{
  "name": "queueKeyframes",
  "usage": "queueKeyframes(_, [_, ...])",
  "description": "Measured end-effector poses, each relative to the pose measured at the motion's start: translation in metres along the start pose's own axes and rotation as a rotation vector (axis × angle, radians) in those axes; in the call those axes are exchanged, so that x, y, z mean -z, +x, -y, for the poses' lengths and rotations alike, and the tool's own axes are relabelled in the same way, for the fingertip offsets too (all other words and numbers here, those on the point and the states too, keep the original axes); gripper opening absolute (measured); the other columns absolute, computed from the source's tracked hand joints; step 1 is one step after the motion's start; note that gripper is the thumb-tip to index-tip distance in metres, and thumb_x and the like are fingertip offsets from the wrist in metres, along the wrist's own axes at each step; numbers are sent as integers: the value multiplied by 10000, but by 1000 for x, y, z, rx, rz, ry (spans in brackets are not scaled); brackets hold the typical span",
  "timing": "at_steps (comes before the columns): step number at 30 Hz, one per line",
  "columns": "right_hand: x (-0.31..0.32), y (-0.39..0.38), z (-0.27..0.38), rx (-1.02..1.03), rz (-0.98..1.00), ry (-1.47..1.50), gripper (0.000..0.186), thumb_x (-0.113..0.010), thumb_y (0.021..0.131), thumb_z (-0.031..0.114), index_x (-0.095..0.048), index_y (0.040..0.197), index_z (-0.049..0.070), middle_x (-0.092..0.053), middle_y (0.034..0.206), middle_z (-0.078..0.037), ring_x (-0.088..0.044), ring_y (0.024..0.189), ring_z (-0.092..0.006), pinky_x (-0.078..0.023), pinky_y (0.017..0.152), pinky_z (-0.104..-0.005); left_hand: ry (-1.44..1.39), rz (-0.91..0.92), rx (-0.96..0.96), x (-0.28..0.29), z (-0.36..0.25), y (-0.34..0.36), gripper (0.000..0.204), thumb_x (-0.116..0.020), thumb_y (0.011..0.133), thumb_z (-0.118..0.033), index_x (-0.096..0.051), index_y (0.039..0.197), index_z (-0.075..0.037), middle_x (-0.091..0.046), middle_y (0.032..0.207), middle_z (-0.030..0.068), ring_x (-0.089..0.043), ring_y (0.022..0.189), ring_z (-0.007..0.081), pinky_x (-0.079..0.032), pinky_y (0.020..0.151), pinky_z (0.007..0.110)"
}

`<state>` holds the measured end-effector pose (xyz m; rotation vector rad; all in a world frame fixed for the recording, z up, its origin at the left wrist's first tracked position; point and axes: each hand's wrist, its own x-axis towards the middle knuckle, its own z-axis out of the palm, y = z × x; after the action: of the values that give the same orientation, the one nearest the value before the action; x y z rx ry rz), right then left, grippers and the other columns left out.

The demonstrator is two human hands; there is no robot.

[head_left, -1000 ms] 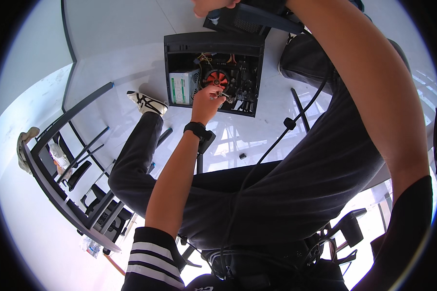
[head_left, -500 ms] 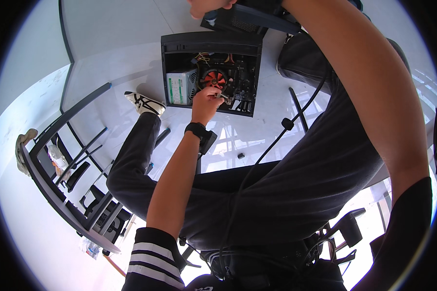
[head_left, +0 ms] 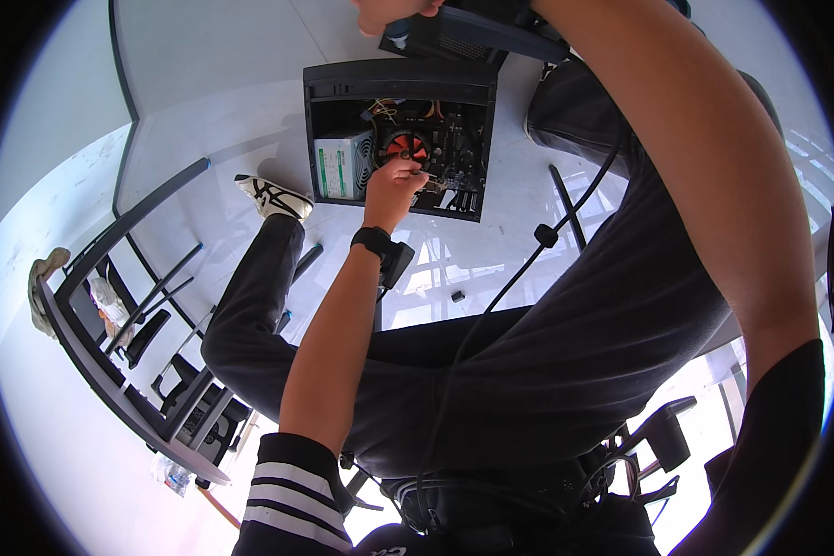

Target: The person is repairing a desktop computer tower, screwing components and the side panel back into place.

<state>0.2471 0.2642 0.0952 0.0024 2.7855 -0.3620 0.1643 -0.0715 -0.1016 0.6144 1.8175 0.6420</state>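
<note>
An open black computer case (head_left: 398, 82) lies on the floor in front of me, its inside facing up. My left hand (head_left: 394, 190) reaches into it beside the red-bladed cooling fan (head_left: 404, 148). Thumb and fingers are pinched together there, over the board; anything between them is too small to make out. A silver power supply (head_left: 345, 169) with a green and white label sits in the case left of that hand. Cut off by the upper edge, my right hand (head_left: 394, 13) is raised beyond the case, and its fingers are mostly hidden.
Behind the case lies a black perforated panel (head_left: 454, 44), with a small bluish object (head_left: 398, 35) by it. A black cable (head_left: 519, 278) hangs across my right leg. A small dark piece (head_left: 458, 296) lies on the floor. At left stands a table frame (head_left: 148, 218).
My left fingers have shifted slightly up, closer to the fan. The whole view has drifted a little; my right hand stays at the upper edge.
</note>
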Motion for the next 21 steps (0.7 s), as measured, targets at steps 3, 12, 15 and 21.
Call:
queueKeyframes(3, [7, -10, 2, -42, 7, 39, 296, -622, 799, 196, -769, 874, -50, -726, 908, -257, -682, 783, -352, -519, 693, -456, 6, 5, 25, -3, -6, 0, 308, -797, 847, -124, -707, 1093, 38, -766, 969, 136, -730, 874, 189, -557, 778, 295])
queueKeyframes(12, [13, -18, 13, -136, 12, 179, 303, -624, 802, 202, -769, 885, -51, -729, 922, -254, -684, 794, -349, -522, 698, -455, -54, -22, 137, -10, -16, -5, 297, -796, 843, -129, -704, 1073, 36, -767, 989, 146, -734, 925, 207, -555, 803, 297])
queueKeyframes(15, [16, -18, 15, -166, 15, 224, 306, -625, 803, 204, -769, 889, -52, -730, 927, -254, -685, 798, -349, -523, 700, -455, -58, -52, 80, -16, -17, -3, 285, -796, 845, -133, -702, 1056, 34, -767, 981, 145, -732, 915, 198, -550, 800, 290])
queueKeyframes(21, [21, -13, 15, -217, 9, 325, 311, -626, 805, 208, -769, 896, -53, -733, 936, -252, -687, 806, -347, -525, 704, -454, 543, 68, -209, -31, 18, -12, 468, -771, 848, -273, -692, 1258, -61, -683, 1279, 197, -685, 1113, 342, -533, 986, 419])
